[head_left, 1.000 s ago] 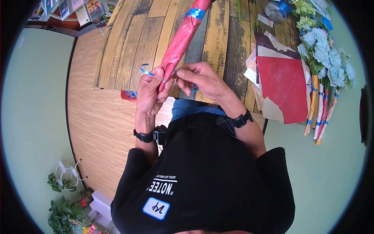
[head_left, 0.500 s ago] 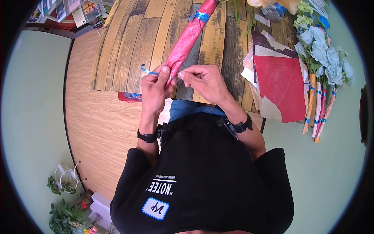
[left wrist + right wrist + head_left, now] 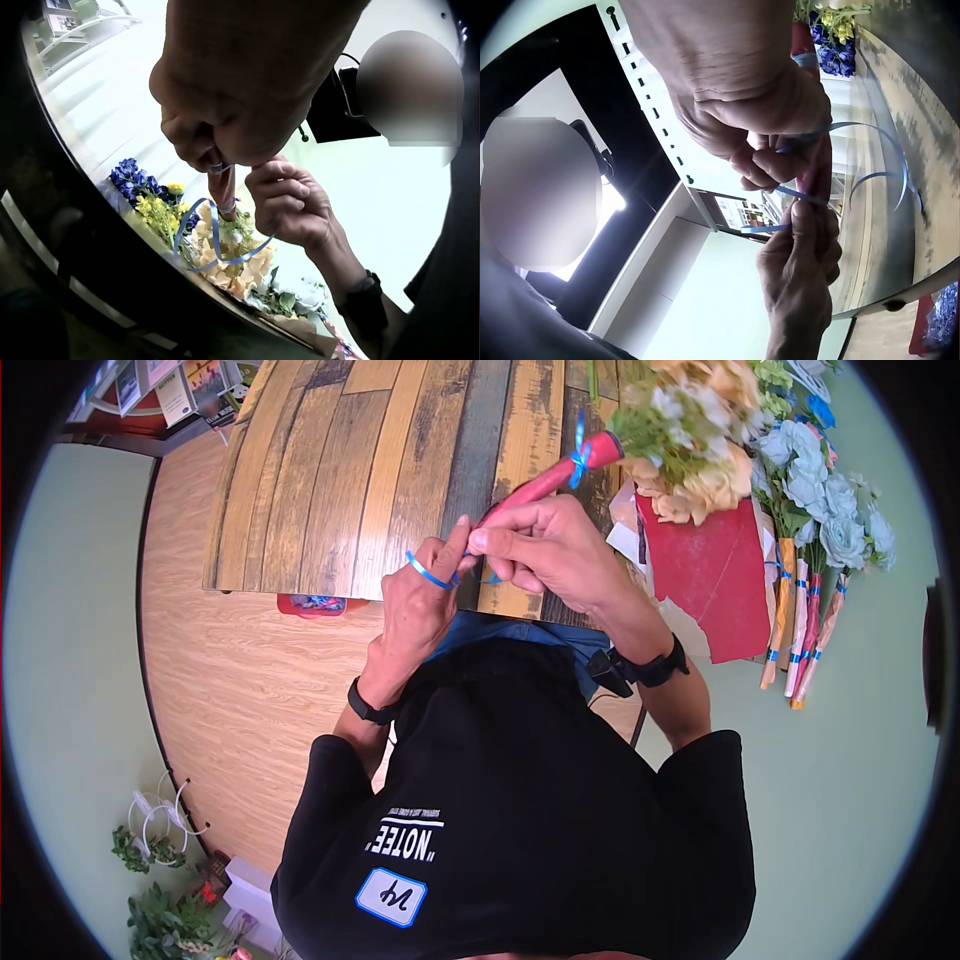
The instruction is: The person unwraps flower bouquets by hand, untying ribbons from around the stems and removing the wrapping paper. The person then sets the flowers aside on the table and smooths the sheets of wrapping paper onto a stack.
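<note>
A bouquet of peach and white flowers (image 3: pixel 712 480) has its stems wrapped in red paper (image 3: pixel 545 483), with a blue ribbon bow (image 3: pixel 580 458) near the blooms. My left hand (image 3: pixel 415 605) grips the lower end of the wrapped stems, thumb pressed along it. A loose blue ribbon (image 3: pixel 428 573) crosses that hand's fingers. Close beside it, my right hand (image 3: pixel 565 555) pinches the blue ribbon between thumb and forefinger at the wrapped end. In the right wrist view a long curled ribbon tail (image 3: pixel 874 129) hangs out from the stems. Curled fingers partly hide the wrapped end.
On the right of the plank table (image 3: pixel 340 480) lie red paper sheets (image 3: pixel 710 575). Wrapped bouquets of pale blue flowers (image 3: pixel 840 510) lie beyond them. Below the table's left edge stands a red bin (image 3: pixel 318 606). Blue and yellow flowers (image 3: pixel 142 191) show in the left wrist view.
The bouquet has swung so its blooms, at first out of view, now lie over the right side of the table. Both hands have shifted right, still at the wrapped end.
</note>
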Demonstrator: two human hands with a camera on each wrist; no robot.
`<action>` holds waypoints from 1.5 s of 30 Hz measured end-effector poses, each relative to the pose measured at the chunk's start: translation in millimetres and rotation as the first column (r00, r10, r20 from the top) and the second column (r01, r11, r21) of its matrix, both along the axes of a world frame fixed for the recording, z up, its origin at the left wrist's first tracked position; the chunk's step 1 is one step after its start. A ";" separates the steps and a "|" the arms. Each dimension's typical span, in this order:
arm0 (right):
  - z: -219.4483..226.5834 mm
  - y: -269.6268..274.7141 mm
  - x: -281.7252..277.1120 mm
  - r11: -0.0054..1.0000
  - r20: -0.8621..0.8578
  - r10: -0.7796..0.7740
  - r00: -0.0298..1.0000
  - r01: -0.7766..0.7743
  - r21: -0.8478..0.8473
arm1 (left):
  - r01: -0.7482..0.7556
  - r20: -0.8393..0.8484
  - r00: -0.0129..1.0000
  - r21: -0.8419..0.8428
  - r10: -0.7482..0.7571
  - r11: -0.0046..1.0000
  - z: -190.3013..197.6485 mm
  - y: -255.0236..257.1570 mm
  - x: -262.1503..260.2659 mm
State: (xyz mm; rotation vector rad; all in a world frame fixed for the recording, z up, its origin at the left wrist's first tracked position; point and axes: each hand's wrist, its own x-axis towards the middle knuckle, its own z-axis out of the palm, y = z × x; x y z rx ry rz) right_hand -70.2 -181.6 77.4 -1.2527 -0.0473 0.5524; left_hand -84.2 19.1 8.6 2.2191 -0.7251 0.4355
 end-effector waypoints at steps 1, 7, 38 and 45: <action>0.2 1.0 2.8 0.999 0.006 0.021 1.000 -0.021 -0.033 | 0.005 -0.009 1.000 0.021 -0.005 1.000 -0.4 -1.9 -2.2; 6.0 7.7 16.7 0.992 -0.027 0.000 1.000 -0.004 -0.122 | -0.026 0.022 0.999 0.142 0.023 0.989 -0.8 -2.2 -1.9; 115.9 53.0 110.5 0.883 0.795 -0.004 0.606 0.376 -0.282 | -0.080 -0.095 0.994 -0.268 0.056 0.960 -18.4 11.8 6.9; 51.3 4.4 -9.4 0.921 0.285 -0.018 0.958 0.127 -0.368 | -0.226 -0.338 0.936 -0.371 0.095 0.901 -9.4 24.3 13.4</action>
